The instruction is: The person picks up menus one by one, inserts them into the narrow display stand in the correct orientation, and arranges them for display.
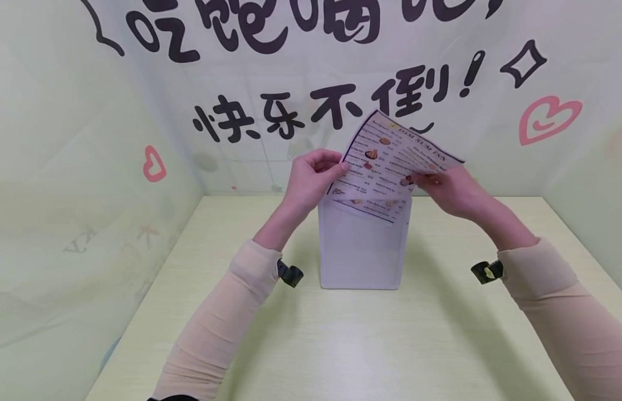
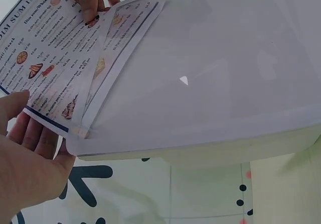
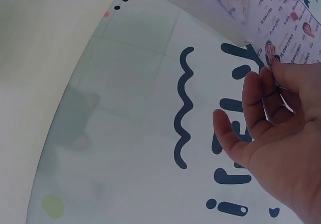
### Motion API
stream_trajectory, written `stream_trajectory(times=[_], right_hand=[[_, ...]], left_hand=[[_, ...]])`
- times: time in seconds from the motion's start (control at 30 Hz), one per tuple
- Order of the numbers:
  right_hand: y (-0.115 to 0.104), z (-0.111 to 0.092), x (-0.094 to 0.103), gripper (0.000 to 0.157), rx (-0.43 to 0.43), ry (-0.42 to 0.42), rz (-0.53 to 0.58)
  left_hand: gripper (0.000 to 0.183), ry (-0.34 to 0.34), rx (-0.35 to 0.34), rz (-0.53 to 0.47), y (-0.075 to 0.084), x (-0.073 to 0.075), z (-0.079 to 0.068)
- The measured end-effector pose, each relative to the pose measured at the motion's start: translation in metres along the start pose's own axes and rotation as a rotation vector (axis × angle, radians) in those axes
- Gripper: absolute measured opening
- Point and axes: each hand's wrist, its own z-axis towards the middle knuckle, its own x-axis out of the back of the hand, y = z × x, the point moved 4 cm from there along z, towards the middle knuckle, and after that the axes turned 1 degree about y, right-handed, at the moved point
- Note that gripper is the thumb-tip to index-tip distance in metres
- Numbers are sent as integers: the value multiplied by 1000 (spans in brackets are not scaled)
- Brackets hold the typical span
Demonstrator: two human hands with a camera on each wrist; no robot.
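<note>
A printed menu sheet (image 1: 371, 161) with "DIM SUM INN" at its top stands tilted over an upright clear-fronted sign holder (image 1: 361, 250). Its lower edge shows slanted behind the holder's clear front panel, as the left wrist view (image 2: 115, 48) confirms. My left hand (image 1: 313, 177) pinches the sheet's left edge between thumb and fingers, close to the holder's top corner. On the other side my right hand (image 1: 451, 192) pinches the sheet's right edge, thumb in front. In the right wrist view that hand's (image 3: 286, 113) other fingers are spread below the pinch.
The holder stands on a pale wood-grain table (image 1: 311, 345). Behind it hangs a white backdrop (image 1: 270, 178) with large black characters and pink hearts. Similar pale cloth borders both sides. Each sleeve carries a small black device (image 1: 289, 274) at the cuff.
</note>
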Motion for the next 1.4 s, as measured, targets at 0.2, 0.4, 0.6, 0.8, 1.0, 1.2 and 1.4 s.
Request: stream_trajectory(times=[0.2,0.4,0.6,0.8,1.0,1.2,1.4], right_hand=[[-7,0,-2,38,-48,-40,-138],[-8,0,-9,21,-57,-85,-208],[-11,-2,-11,19,115,-38,-228],[-14,-1,-10,16,124,-60,-299],[-19,1,-12,11,144,-68,-421],[-19,-1,-15,13,34,-77,-346],[-10,-1,-18,31,-108,-76,-161]], left_hand=[[17,2,7,-4,-1,-2,-1],[18,-3,3,-14,-1,-1,-1],[17,-7,-20,-26,-3,0,-2],[18,-22,-48,-37,-2,1,-2],[15,-16,-44,19,0,0,-3],[11,-11,-10,25,-6,2,-5],[12,-20,-27,3,-13,6,-9]])
